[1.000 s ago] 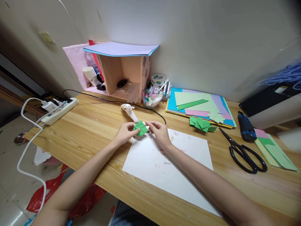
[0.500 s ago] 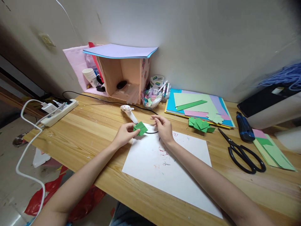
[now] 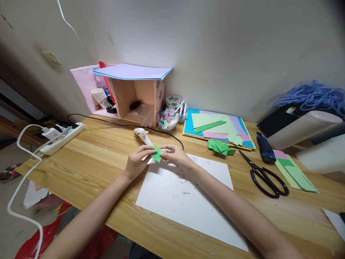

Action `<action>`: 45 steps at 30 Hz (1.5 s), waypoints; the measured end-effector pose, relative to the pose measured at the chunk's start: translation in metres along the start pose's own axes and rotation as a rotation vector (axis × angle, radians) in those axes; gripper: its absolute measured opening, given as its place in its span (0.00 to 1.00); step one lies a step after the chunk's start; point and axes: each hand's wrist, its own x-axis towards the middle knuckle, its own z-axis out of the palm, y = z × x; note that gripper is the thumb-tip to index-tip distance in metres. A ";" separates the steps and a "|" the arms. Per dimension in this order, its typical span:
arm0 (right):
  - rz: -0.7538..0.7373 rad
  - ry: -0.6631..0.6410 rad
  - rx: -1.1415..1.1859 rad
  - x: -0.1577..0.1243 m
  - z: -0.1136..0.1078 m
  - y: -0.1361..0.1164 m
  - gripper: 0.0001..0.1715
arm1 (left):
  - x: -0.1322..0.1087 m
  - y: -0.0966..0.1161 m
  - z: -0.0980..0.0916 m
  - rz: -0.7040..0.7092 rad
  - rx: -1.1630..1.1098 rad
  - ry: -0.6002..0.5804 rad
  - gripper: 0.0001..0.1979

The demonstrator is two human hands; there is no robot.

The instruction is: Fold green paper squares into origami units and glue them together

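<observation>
A small piece of green paper (image 3: 157, 154) with crease lines is pinched between my two hands, over the far left corner of a marked white sheet (image 3: 185, 201). My left hand (image 3: 137, 160) grips its left side, thumb hidden behind the fingers. On its right edge, the fingers of my right hand (image 3: 174, 155) are closed. Just behind the paper lies a white glue gun (image 3: 144, 136), its handle partly hidden by my left hand. Folded green paper pieces (image 3: 221, 147) sit in a cluster to the right of my hands.
Black scissors (image 3: 265, 174) and a blue-black utility knife (image 3: 265, 147) lie at the right. Coloured paper sheets (image 3: 194, 120) are stacked at the back, beside a bowl of scraps (image 3: 167, 124). An open box (image 3: 121, 97) stands behind. A power strip (image 3: 64, 138) rests on the left edge.
My right hand has come left and down to grasp the green paper's right edge. The paper is turned and held by both hands now. The whole view has shifted slightly.
</observation>
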 end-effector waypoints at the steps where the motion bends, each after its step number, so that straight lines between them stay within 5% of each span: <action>1: -0.009 0.002 0.030 -0.001 -0.001 0.000 0.26 | 0.000 0.000 0.001 0.006 0.006 -0.013 0.14; 7: -0.078 0.129 0.040 -0.002 -0.020 -0.003 0.21 | 0.003 0.001 0.008 -0.140 -0.009 -0.057 0.18; 17: -0.303 0.668 -0.292 -0.038 -0.102 -0.011 0.17 | 0.003 0.012 0.025 -0.194 -0.020 -0.212 0.10; 23: -0.350 0.718 -0.749 -0.045 -0.108 -0.022 0.06 | 0.019 0.036 0.049 -0.221 -0.030 -0.345 0.11; 27: -0.471 0.826 -1.080 -0.069 -0.122 -0.042 0.12 | 0.027 0.047 0.062 -0.232 -0.058 -0.412 0.12; 31: -0.287 0.973 -1.197 -0.096 -0.156 -0.047 0.12 | 0.029 0.049 0.068 -0.204 -0.095 -0.393 0.13; 35: -0.117 0.808 -1.138 -0.106 -0.178 -0.037 0.17 | 0.028 0.045 0.069 -0.212 -0.130 -0.361 0.12; 45: -0.232 0.790 -1.026 -0.104 -0.168 -0.040 0.24 | 0.029 0.039 0.058 -0.249 -0.147 -0.294 0.12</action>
